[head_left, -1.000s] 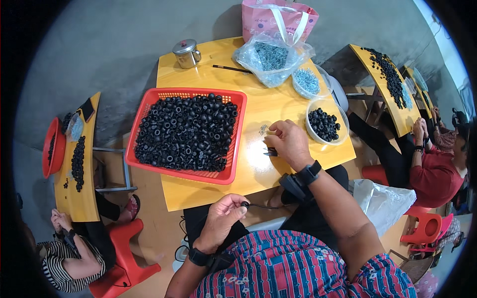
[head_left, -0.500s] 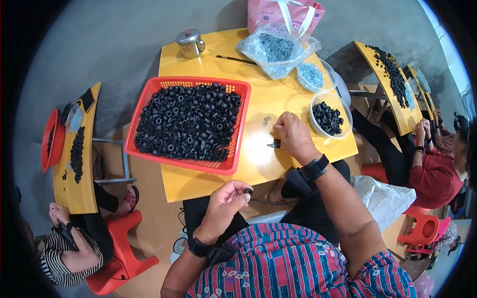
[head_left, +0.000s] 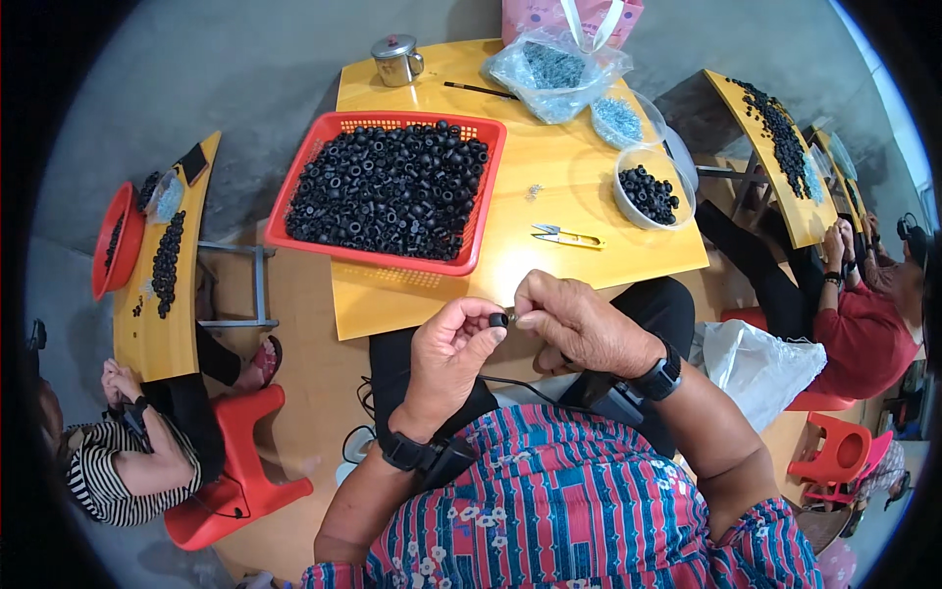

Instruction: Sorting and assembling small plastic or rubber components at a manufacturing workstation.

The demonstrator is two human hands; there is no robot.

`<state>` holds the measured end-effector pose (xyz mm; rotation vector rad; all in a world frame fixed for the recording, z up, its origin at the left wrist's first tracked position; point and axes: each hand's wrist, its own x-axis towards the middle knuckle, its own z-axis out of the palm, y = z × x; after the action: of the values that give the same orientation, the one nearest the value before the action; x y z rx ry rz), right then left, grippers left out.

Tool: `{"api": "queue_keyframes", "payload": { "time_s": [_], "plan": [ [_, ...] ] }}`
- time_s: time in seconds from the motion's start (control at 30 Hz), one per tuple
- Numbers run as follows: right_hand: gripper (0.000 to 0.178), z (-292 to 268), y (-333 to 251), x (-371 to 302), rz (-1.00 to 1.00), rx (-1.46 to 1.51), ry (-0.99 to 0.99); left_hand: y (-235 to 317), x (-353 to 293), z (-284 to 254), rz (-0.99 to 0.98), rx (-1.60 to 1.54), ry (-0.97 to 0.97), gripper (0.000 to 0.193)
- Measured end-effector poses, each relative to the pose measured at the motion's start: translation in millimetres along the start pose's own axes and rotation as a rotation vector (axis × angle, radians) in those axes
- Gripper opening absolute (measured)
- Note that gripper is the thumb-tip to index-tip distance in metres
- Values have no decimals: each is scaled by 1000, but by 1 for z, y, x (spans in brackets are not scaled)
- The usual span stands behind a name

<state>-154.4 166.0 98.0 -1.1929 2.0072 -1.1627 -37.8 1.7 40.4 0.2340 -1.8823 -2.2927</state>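
Item: we clamp our left grip [head_left: 453, 348] and right grip [head_left: 579, 324] on one small black ring [head_left: 498, 320]; beyond them, red basket [head_left: 294, 187], snips [head_left: 566, 236] on worktop [head_left: 589, 196].

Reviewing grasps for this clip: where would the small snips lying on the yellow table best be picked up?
Grip the small snips across the yellow handle end, coming from above. They lie flat on the yellow table, apart from the red basket, with the pointed blades toward the left, so the right end is safer.

Worktop [head_left: 589, 265] showing yellow-orange; basket [head_left: 299, 187] red w/ black rings [head_left: 392, 187]; shirt [head_left: 589, 510] blue/red striped w/ white flowers; stool [head_left: 245, 461] red; mug [head_left: 395, 59] silver; snips [head_left: 566, 236] yellow.
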Motion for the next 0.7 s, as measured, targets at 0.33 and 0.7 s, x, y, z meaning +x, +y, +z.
{"api": "queue_keyframes", "payload": {
  "time_s": [0.33, 0.7],
  "plan": [
    [16, 5, -15, 1, 85, 33, -178, 14, -15, -7, 217, 371, 0, 16],
    [25, 27, 2, -1, 300, 732, -210, -2, -23, -11, 207, 224, 59, 16]
  ]
}}
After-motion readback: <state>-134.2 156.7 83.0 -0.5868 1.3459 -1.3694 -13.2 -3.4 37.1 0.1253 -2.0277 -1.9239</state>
